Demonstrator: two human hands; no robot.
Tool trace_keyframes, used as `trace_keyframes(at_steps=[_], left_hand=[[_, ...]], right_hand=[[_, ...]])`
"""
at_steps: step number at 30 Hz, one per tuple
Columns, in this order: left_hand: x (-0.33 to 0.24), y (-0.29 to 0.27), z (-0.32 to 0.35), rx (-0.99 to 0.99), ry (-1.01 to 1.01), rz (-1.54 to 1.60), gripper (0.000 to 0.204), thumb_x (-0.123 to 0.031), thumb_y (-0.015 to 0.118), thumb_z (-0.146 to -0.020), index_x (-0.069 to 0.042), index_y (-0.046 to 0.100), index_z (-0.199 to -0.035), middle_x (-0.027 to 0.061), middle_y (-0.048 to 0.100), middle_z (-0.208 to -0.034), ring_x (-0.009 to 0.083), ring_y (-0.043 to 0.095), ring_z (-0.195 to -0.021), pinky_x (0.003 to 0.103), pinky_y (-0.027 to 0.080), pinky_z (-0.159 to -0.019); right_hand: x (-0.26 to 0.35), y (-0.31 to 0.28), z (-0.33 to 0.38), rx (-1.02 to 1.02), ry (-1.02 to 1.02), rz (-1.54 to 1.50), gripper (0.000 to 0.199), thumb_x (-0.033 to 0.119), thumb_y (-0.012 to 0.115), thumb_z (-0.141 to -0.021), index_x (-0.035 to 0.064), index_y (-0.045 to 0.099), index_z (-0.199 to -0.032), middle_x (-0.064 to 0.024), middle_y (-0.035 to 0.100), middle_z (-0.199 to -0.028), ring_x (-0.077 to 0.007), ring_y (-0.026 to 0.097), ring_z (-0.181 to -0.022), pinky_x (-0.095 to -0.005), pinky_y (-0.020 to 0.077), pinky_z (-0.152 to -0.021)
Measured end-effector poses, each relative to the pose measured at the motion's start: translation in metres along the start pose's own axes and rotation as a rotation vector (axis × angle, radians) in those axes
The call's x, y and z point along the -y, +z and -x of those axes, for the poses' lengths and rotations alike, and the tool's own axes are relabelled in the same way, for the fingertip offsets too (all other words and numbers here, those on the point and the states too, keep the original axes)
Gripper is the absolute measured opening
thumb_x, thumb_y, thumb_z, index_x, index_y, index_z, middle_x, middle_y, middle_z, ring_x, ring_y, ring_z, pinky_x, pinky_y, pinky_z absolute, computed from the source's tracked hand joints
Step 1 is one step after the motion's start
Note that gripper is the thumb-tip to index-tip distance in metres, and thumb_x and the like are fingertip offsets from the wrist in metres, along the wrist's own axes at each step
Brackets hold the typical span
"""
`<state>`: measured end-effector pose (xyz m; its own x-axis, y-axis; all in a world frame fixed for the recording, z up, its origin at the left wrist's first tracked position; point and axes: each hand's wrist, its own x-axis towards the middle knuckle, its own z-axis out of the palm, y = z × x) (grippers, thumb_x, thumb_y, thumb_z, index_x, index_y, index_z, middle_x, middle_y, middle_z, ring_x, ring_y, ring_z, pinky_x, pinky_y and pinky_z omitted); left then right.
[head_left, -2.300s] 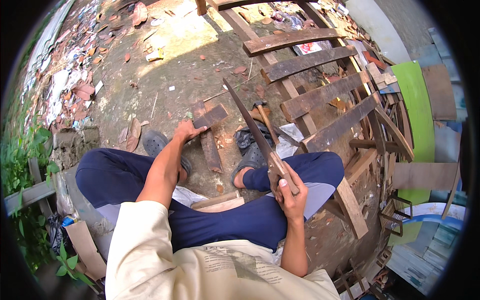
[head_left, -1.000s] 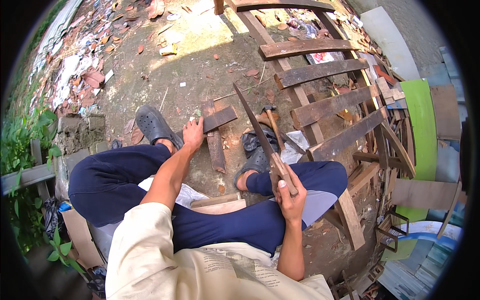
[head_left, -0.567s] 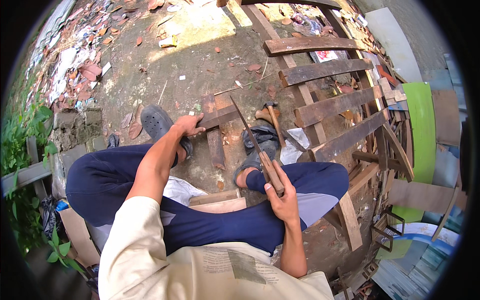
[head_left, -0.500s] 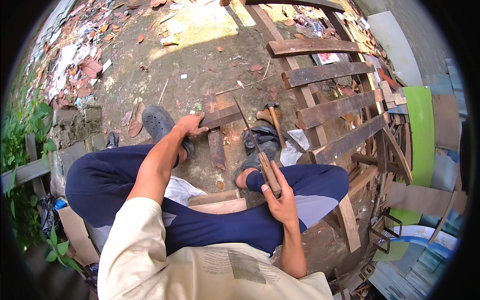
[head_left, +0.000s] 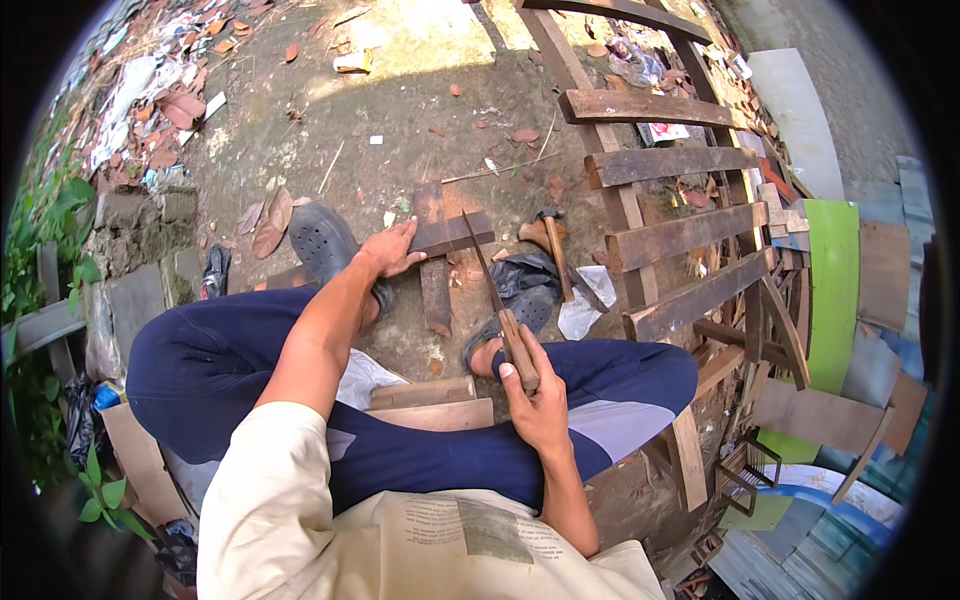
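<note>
A handsaw [head_left: 517, 345] with a wooden handle and a narrow dark blade is in my right hand [head_left: 540, 398], whose fingers wrap round the handle. The blade points away from me, its tip by the right part of a short dark board [head_left: 453, 234]. I cannot tell whether blade and wood touch. My left hand [head_left: 390, 250] holds the left end of that board. It lies across another dark board [head_left: 434, 300] on the ground. A hammer [head_left: 556, 255] with a wooden handle lies to the right, beside my right shoe [head_left: 530, 310]; my left shoe [head_left: 322, 242] is beside my left hand.
A slatted wooden frame [head_left: 685, 248] leans along the right, with a green panel [head_left: 833, 290] beyond it. Light wood pieces [head_left: 435, 412] lie between my legs. Dry leaves and litter [head_left: 170, 110] cover the far left; a concrete block [head_left: 130, 225] stands at left.
The saw and my right hand have shifted slightly left and down, so the blade tip is nearer the short board. The whole view has turned a little.
</note>
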<state>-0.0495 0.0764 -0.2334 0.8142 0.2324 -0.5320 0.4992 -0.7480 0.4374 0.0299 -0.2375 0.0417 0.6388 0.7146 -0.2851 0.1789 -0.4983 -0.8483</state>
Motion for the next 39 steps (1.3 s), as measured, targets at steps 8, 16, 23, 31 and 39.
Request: trace_keyframes(at_steps=[8,16,23,31,39], left_hand=[[-0.026,-0.012,-0.007,0.053,-0.136,0.006,0.102,-0.069,0.048,-0.100,0.007,0.020,-0.162,0.0281,0.046,-0.156,0.0401,0.045,-0.145,0.048,0.033,-0.123],[-0.019,-0.005,-0.002,-0.040,-0.159,0.058,0.098,-0.072,0.049,-0.099,0.005,0.032,-0.157,0.0295,0.059,-0.141,0.0430,0.056,-0.133,0.055,0.038,-0.117],[-0.013,-0.006,-0.022,-0.087,-0.268,0.146,0.102,-0.080,0.054,-0.090,0.010,0.057,-0.139,0.0308,0.066,-0.131,0.0441,0.064,-0.123,0.051,0.051,-0.106],[-0.025,-0.017,-0.016,-0.067,-0.378,0.150,0.113,-0.087,0.060,-0.080,0.010,0.057,-0.137,0.0294,0.068,-0.127,0.0421,0.066,-0.122,0.050,0.052,-0.104],[-0.024,-0.015,-0.014,-0.110,-0.314,0.144,0.111,-0.088,0.059,-0.080,0.007,0.058,-0.139,0.0267,0.067,-0.131,0.0399,0.063,-0.125,0.051,0.051,-0.105]], right_hand=[[0.036,0.016,-0.015,-0.005,-0.042,0.109,0.060,0.016,0.067,-0.101,-0.0041,0.043,-0.153,-0.0357,0.070,-0.105,-0.0471,0.073,-0.094,-0.0476,0.0569,-0.080],[0.043,0.022,-0.043,0.095,0.090,0.131,0.066,0.026,0.066,-0.102,-0.0027,0.039,-0.155,-0.0340,0.071,-0.090,-0.0492,0.072,-0.082,-0.0522,0.0553,-0.076],[0.054,0.024,-0.050,0.114,0.114,0.127,0.069,0.031,0.065,-0.103,-0.0038,0.037,-0.155,-0.0347,0.070,-0.086,-0.0523,0.071,-0.085,-0.0550,0.0545,-0.077],[0.088,0.004,-0.061,0.170,0.246,0.091,0.074,0.033,0.065,-0.102,-0.0061,0.033,-0.156,-0.0365,0.069,-0.109,-0.0517,0.070,-0.095,-0.0534,0.0538,-0.086],[0.043,-0.002,-0.033,0.209,0.070,-0.122,0.078,0.032,0.067,-0.103,-0.0046,0.029,-0.161,-0.0336,0.063,-0.131,-0.0450,0.064,-0.120,-0.0444,0.0473,-0.105]])
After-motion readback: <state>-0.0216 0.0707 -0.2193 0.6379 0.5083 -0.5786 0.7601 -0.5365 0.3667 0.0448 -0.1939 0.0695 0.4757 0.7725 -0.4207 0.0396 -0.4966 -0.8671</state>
